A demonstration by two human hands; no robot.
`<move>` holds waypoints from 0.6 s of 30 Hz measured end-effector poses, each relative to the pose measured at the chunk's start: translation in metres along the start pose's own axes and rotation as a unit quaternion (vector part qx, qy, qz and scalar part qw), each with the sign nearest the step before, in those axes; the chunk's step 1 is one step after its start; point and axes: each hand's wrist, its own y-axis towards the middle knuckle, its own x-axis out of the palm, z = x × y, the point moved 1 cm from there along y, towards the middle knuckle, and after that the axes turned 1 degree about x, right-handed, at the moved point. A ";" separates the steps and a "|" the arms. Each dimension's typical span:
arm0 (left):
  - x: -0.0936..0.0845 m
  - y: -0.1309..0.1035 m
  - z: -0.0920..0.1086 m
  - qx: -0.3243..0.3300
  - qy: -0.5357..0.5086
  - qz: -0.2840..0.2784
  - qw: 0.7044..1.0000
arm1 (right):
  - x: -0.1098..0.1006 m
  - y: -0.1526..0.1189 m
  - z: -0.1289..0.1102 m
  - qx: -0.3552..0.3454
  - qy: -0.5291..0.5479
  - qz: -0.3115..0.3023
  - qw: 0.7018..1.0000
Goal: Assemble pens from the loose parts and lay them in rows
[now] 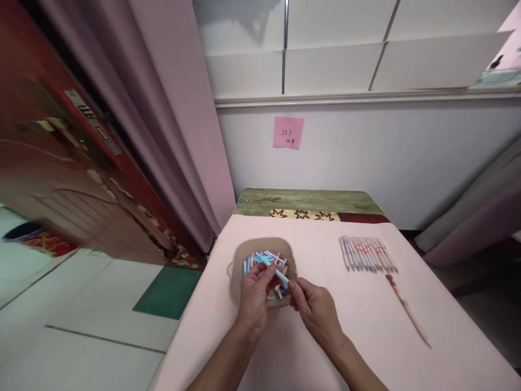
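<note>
Head view; forward and down over table (362,320)

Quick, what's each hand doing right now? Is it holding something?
Left hand: closed, holding a light blue tube.
Right hand: closed, pinching the near end of what looks like the same tube.

A: Does your tub (237,271) look like plastic?
B: Yes, smooth and matt. The light blue piece (281,276) in front of you looks like smooth plastic too, as do your lined-up pens (368,254), faintly glossy.
A: And your table cover (366,326)?
B: Smooth, matt; cloth or plastic, you can't tell. Beyond it you have a matt paper note (288,132) and a soft cloth curtain (160,108).
</note>
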 end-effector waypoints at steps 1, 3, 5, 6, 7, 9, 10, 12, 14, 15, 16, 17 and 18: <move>-0.001 0.001 0.000 0.005 0.010 0.008 1.000 | 0.000 0.000 0.000 0.002 0.004 0.007 1.000; -0.002 0.002 0.000 0.014 0.029 0.016 0.999 | 0.001 0.001 -0.001 0.005 0.006 0.027 1.000; -0.004 0.004 0.001 0.019 0.039 0.012 0.999 | 0.003 0.001 -0.001 0.007 0.026 0.035 0.999; -0.004 0.004 0.002 0.021 0.041 0.007 0.999 | 0.005 0.001 0.000 0.010 0.050 0.032 0.998; -0.005 0.004 0.002 0.021 0.043 0.000 0.999 | 0.007 0.001 0.001 0.017 0.089 0.021 0.996; -0.007 0.005 0.004 0.020 0.051 -0.014 0.998 | 0.013 0.002 0.004 0.043 0.197 -0.019 0.979; -0.007 0.004 0.005 0.019 0.057 -0.020 0.998 | 0.016 0.002 0.005 0.059 0.252 -0.044 0.965; -0.008 0.004 0.004 0.013 0.072 -0.025 0.997 | 0.020 0.004 0.008 0.076 0.323 -0.082 0.940; -0.007 0.004 0.004 0.005 0.089 -0.022 0.996 | 0.022 0.006 0.009 0.067 0.319 -0.082 0.942; -0.007 0.004 0.006 -0.003 0.100 -0.025 0.995 | 0.022 0.008 0.009 0.057 0.299 -0.071 0.950; -0.006 0.005 0.008 -0.013 0.112 -0.036 0.993 | 0.021 0.010 0.008 0.049 0.278 -0.060 0.958; -0.006 0.008 0.013 -0.021 0.122 -0.050 0.991 | 0.020 0.012 0.007 0.043 0.266 -0.050 0.962; -0.006 0.011 0.020 -0.023 0.133 -0.065 0.989 | 0.018 0.014 0.006 0.042 0.268 -0.042 0.962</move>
